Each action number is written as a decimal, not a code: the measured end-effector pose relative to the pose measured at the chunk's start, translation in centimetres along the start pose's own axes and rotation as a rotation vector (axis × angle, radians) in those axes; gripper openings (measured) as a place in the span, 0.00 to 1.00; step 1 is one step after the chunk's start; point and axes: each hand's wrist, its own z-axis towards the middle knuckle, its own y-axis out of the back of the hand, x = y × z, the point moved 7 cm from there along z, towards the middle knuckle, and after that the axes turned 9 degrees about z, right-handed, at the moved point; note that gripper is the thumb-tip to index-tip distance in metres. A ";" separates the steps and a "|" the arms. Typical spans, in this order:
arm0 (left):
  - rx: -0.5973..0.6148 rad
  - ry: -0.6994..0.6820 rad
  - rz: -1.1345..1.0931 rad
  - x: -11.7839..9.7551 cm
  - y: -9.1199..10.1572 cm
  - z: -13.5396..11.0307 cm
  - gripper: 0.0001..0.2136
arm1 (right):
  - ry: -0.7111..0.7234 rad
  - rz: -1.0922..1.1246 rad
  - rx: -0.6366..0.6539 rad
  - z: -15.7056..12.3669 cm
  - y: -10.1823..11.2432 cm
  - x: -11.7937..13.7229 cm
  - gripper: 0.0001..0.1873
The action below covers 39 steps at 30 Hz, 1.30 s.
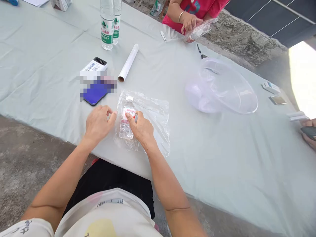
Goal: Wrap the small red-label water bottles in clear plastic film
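The white roll point(128, 62) lies slantwise on the cloth-covered bench point(209, 171). On the near side of the roll, spread flat, is a clear film point(159, 131), and on it is a small bottle point(125, 131) with a white cap and a red-and-white label, its cap end towards the roll. The right hand point(142, 127), also on the near side of the roll, has its grip on the small bottle, the thumb laid over the label. The left hand point(99, 123), nearer the person than the roll and to its left, has its grip released, fingers half curled; whether it touches the film's edge I cannot tell.

Just left of the roll's near end lies a blue-screened phone point(95, 94), partly blurred out, with a white device point(98, 65) beside it. Two tall bottles point(107, 33) with green labels stand upright to the left of the roll's far end. Well to the right of the roll sits a see-through lilac basin point(234, 87). Beyond it and right of the roll, a co-worker's hand point(190, 22) rests on crumpled clear plastic point(203, 29).
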 end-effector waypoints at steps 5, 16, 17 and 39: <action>0.149 -0.085 0.170 -0.5 -1.8 -6.0 0.21 | 0.069 0.014 -0.036 0.9 1.5 0.5 0.38; 0.065 -0.088 0.184 -1.5 -3.4 -7.9 0.12 | 0.604 -0.472 0.218 11.8 1.5 10.2 0.27; 0.062 -0.087 0.151 -1.4 -3.3 -7.9 0.11 | 0.609 -0.509 0.252 12.3 0.9 10.4 0.28; -0.265 -0.092 -0.186 -1.6 -2.4 -10.1 0.05 | 0.567 -0.835 0.509 11.0 -0.9 11.7 0.15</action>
